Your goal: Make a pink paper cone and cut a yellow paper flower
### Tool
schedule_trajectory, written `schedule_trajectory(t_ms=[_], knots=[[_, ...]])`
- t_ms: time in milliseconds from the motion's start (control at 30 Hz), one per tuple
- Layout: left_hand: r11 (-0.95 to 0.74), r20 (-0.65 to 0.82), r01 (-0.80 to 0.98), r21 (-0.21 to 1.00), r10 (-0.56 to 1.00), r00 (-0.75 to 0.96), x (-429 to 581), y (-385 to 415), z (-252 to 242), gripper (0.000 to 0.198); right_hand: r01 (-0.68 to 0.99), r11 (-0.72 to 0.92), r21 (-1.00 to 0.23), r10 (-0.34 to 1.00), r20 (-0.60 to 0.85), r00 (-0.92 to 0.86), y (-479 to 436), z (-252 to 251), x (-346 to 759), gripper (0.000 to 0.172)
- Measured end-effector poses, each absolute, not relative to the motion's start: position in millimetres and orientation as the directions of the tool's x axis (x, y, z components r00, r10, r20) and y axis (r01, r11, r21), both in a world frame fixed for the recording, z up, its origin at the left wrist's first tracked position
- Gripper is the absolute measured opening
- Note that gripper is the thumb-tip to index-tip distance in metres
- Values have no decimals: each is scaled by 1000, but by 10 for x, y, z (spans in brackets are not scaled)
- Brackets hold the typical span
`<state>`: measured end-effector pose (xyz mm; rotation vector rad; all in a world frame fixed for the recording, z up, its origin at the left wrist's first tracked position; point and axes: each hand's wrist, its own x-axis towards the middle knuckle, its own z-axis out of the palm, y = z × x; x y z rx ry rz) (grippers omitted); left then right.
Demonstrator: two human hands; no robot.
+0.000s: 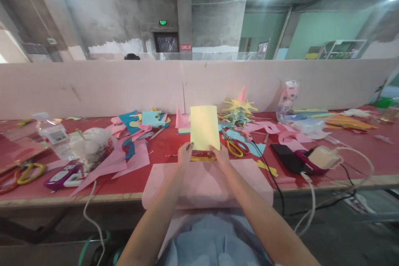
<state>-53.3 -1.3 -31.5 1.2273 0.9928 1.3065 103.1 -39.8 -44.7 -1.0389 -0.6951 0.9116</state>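
Observation:
Both my hands hold up a pale yellow sheet of paper [204, 126] by its bottom corners, above the red table [156, 176]. My left hand [185, 153] pinches the lower left corner, and my right hand [220, 154] pinches the lower right corner. Under my forearms a large pink sheet [205, 183] lies on the table and hangs over its front edge. Yellow-handled scissors [235, 146] lie just right of my right hand.
Scraps of pink, blue and yellow paper [137, 133] litter the table. A plastic bottle [51, 131], a clear bag [90, 141] and more yellow scissors [29, 172] sit at left. A black device [285, 158], a charger [322, 157] and cables lie right. A pink partition [124, 85] stands behind.

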Motion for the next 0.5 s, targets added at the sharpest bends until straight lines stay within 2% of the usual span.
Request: schedule_trajectory(t_ms=[167, 500], knots=[[-113, 123, -139, 984, 990, 71, -548, 12, -353, 7, -249, 237, -939, 850, 76, 520, -465, -493, 1090, 40], [38, -14, -202, 979, 993, 121, -620, 56, -326, 16, -249, 218, -944, 855, 62, 515, -491, -494, 1094, 37]])
